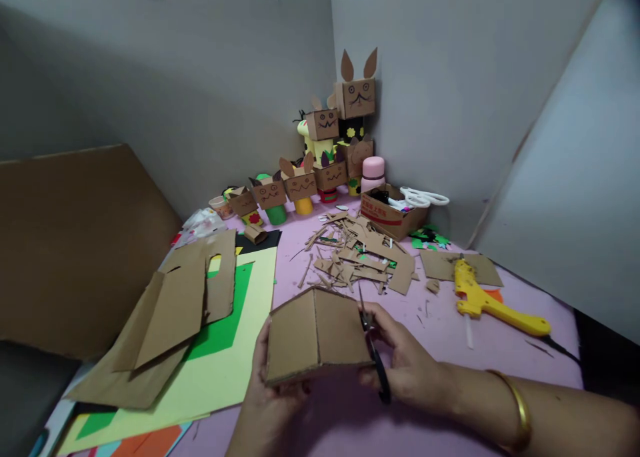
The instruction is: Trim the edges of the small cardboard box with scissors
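Note:
My left hand (267,393) grips the lower left edge of a folded brown cardboard piece (315,333) held above the pink table. My right hand (407,363) is wrapped round black scissors (373,350), with the blades at the cardboard's right edge. A gold bangle sits on my right wrist. Part of both hands is hidden behind the cardboard.
A pile of cardboard scraps (357,250) lies beyond the hands. A yellow glue gun (493,303) rests at right. Cardboard sheets (170,317) lie on yellow and green paper (227,350) at left. Cardboard animal figures (320,170), a small box (393,213) and white scissors (425,197) fill the corner.

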